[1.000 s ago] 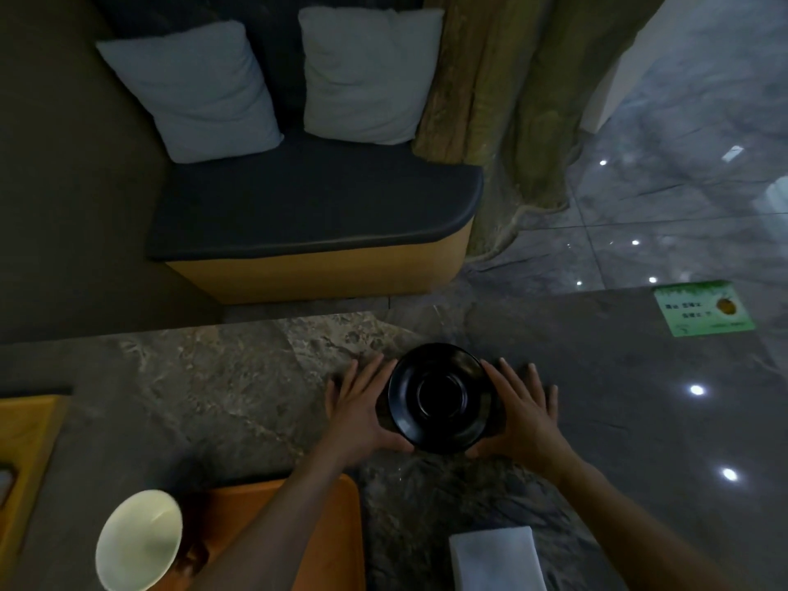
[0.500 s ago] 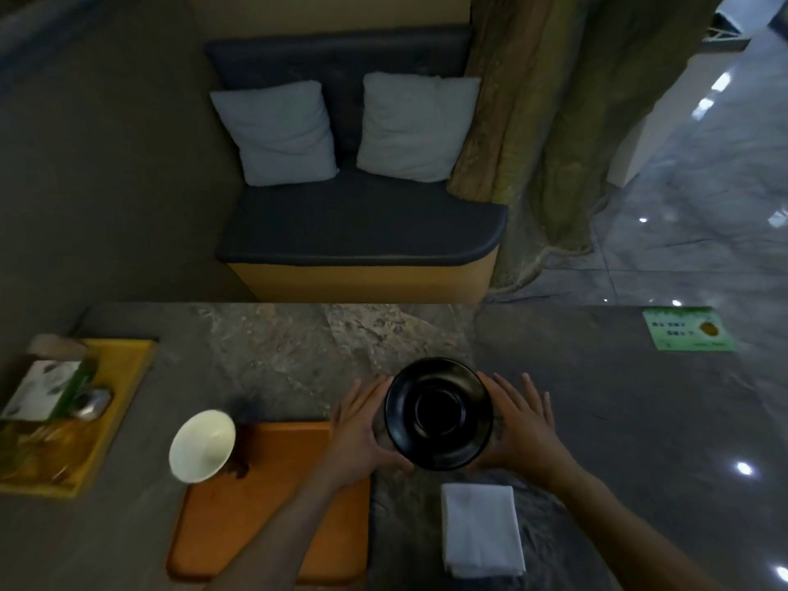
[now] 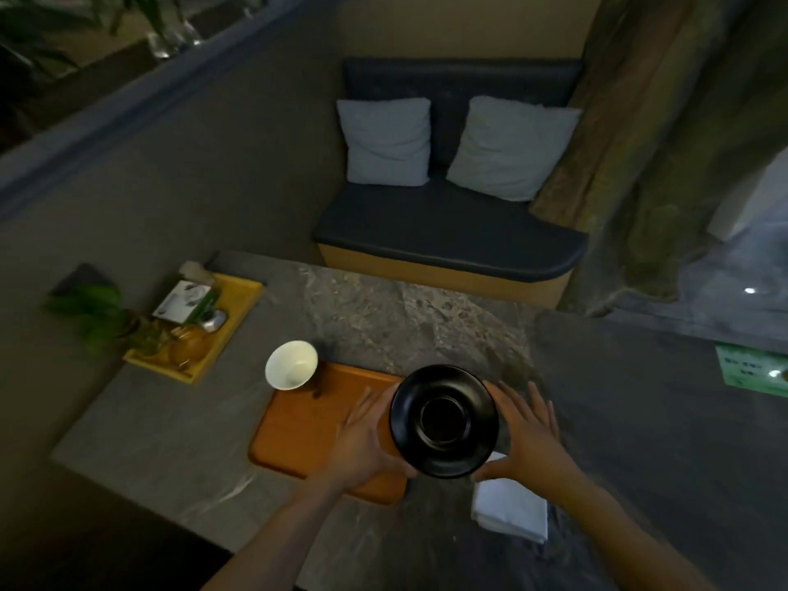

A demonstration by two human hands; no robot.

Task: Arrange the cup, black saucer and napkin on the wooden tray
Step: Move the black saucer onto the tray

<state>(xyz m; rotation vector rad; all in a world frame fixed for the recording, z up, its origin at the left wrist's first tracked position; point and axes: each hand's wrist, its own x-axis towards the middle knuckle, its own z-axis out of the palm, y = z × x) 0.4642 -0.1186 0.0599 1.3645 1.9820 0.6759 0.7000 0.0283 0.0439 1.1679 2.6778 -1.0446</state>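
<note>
I hold the black saucer (image 3: 444, 421) between both hands, lifted above the stone table. My left hand (image 3: 366, 437) grips its left rim and my right hand (image 3: 525, 437) its right rim, fingers spread. The saucer hangs over the right end of the wooden tray (image 3: 307, 428), which lies flat on the table. A white cup (image 3: 291, 364) stands at the tray's far left corner. The folded white napkin (image 3: 511, 511) lies on the table to the right of the tray, partly under my right hand.
A yellow tray (image 3: 239, 317) with a box, a small jar and a metal item sits at the table's far left, beside a green plant (image 3: 91, 311). A green card (image 3: 750, 371) lies far right. A cushioned bench (image 3: 447, 236) stands beyond the table.
The saucer has moved left with both hands, from over bare table to over the tray's right end. The view has pulled back and tilted, showing the whole tray, cup and yellow tray.
</note>
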